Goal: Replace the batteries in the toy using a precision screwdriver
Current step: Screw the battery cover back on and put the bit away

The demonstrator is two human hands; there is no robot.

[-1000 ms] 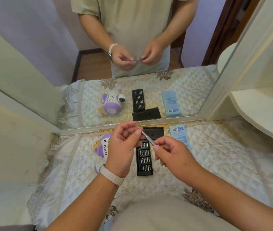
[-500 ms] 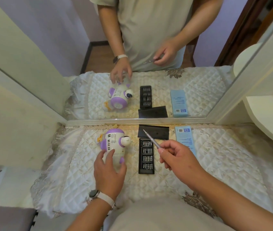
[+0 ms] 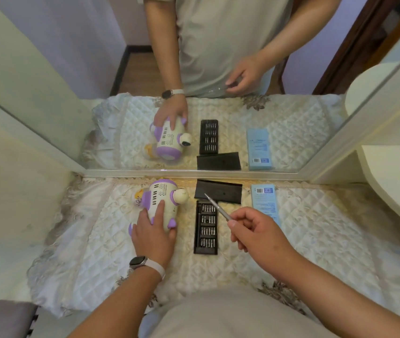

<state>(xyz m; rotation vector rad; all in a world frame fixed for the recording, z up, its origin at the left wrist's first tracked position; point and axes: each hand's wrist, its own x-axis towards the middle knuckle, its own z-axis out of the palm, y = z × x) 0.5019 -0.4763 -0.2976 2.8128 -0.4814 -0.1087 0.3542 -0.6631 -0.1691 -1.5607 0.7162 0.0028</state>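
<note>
Left of the bit case on the quilted surface | toy lies flat, left hand grip wrapped round it | right hand grip pinches screwdriver above case | risk: rounded toy could roll, tip slipping.

Glossy plastic toy, metal screwdriver, quilted satin-sheen cloth.

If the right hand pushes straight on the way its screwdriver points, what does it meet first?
Likely the flat black case lid: the slim silver screwdriver pinched in the right hand points up-left with its tip over the lid's left part. How high the tip sits above the lid is unclear.
</note>
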